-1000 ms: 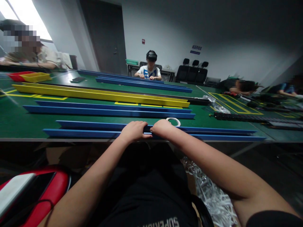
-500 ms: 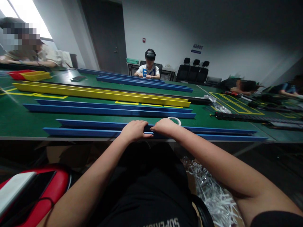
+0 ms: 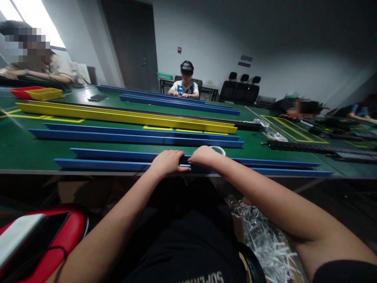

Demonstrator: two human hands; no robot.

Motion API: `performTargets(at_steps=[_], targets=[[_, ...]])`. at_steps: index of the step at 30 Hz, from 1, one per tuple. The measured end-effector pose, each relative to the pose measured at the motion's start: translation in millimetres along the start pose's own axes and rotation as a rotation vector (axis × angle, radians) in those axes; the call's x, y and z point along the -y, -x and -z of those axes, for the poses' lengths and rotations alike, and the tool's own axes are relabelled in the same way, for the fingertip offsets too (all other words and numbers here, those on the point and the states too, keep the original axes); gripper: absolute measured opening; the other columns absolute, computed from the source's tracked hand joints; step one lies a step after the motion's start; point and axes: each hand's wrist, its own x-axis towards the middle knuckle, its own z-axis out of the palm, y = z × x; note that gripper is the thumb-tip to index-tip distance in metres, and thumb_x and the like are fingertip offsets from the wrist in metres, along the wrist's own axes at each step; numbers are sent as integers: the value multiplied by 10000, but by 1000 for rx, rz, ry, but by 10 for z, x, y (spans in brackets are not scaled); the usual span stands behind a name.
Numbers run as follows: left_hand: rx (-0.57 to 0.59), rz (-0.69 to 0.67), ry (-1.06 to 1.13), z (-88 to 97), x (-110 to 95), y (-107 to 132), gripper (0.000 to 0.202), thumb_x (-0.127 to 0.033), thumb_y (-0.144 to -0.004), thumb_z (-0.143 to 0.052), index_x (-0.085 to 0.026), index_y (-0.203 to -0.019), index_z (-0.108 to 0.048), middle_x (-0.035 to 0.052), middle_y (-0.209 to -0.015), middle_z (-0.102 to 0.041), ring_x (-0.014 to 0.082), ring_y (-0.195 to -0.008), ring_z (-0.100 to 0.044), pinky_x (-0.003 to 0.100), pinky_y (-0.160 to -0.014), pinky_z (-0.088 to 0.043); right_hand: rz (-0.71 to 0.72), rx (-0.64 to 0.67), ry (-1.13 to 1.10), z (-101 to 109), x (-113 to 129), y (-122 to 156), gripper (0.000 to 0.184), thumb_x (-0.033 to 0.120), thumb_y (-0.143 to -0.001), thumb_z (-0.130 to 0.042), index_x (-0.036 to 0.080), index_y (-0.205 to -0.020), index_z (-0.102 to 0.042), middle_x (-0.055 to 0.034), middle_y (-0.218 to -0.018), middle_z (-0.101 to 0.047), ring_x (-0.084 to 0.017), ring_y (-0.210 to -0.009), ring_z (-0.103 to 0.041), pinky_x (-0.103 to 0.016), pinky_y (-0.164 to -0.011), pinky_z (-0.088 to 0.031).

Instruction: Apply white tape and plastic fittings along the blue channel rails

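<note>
A long blue channel (image 3: pixel 97 163) with two raised walls lies along the table's front edge. My left hand (image 3: pixel 166 163) is closed across it, the fingers over the back wall and the thumb by the front wall. Close on its right, my right hand (image 3: pixel 204 157) is bent down at the channel with its fingers curled. What those fingers pinch, if anything, is hidden behind the hand. A white ring (image 3: pixel 219 150), perhaps a loop of tape or cord, shows just behind my right wrist.
Behind lie a second blue channel (image 3: pixel 132 136) and a yellow channel (image 3: pixel 123 118). Red (image 3: pixel 20 92) and yellow trays (image 3: pixel 45 94) stand at far left, a dark slatted strip (image 3: pixel 306 146) at right. Coworkers sit around the table. White shreds (image 3: pixel 265 239) fill a box below.
My hands keep nearly the same place and grip on the blue channel. The person at far left has shifted their arms slightly.
</note>
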Motion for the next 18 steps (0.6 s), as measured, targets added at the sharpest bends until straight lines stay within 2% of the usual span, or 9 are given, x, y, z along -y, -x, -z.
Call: performTargets(at_steps=[4, 9, 18], targets=[[-18, -21, 0, -19, 10, -4, 596, -700, -791, -532, -243, -1167, -604, 89, -1085, -720, 299, -1025, -662, 376, -847, -469, -17, 6, -9, 11, 11, -25, 288, 291, -923, -478, 238, -1010, -747, -88, -948, -751, -225, -856, -693, -269, -715, -452], [-22, -22, -9, -20, 6, 4, 615, -724, -790, -512, -241, -1161, -601, 91, -1069, -722, 298, -1014, -664, 372, -839, -464, 4, -12, 40, -5, 5, -8, 268, 260, -897, -484, 217, -940, -745, -84, -894, -745, -235, -790, -693, -274, -645, -436], [6, 3, 15, 15, -14, 12, 648, -751, -754, -545, -241, -1149, -608, 93, -1081, -721, 294, -1036, -658, 358, -856, -454, 55, -45, 18, -32, -47, 70, 292, 312, -924, -471, 274, -1098, -703, -52, -923, -744, -194, -802, -680, -247, -662, -410]])
